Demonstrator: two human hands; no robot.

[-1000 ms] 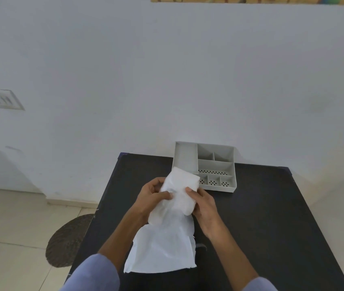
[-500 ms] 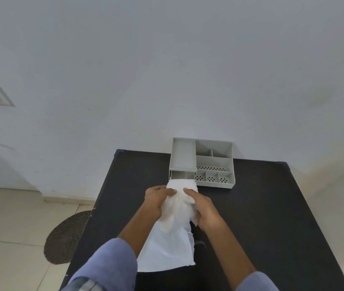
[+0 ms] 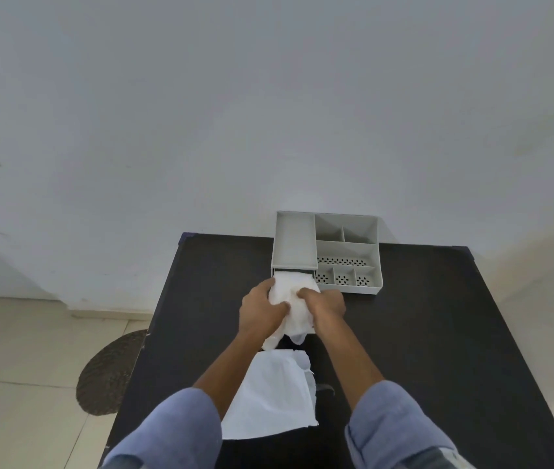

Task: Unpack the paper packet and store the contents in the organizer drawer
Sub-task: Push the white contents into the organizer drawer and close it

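Observation:
A white folded bundle (image 3: 292,292) is gripped from both sides, my left hand (image 3: 260,309) on its left and my right hand (image 3: 324,304) on its right. Its front end sits at the open drawer slot in the lower left of the grey organizer (image 3: 328,252), which stands at the table's far edge against the wall. The drawer's inside is hidden by the bundle. The torn white paper packet (image 3: 270,397) lies flat on the black table (image 3: 438,350) between my forearms, apart from the bundle.
The organizer's top has a flat lid at left and several open compartments at right, some perforated. A small dark object (image 3: 324,387) lies beside the packet. A round woven mat (image 3: 109,370) lies on the tiled floor left of the table. A white wall stands behind.
Both hands have carried the bundle forward, out of the packet and up to the organizer's drawer slot. The packet stays flat on the table, now separate.

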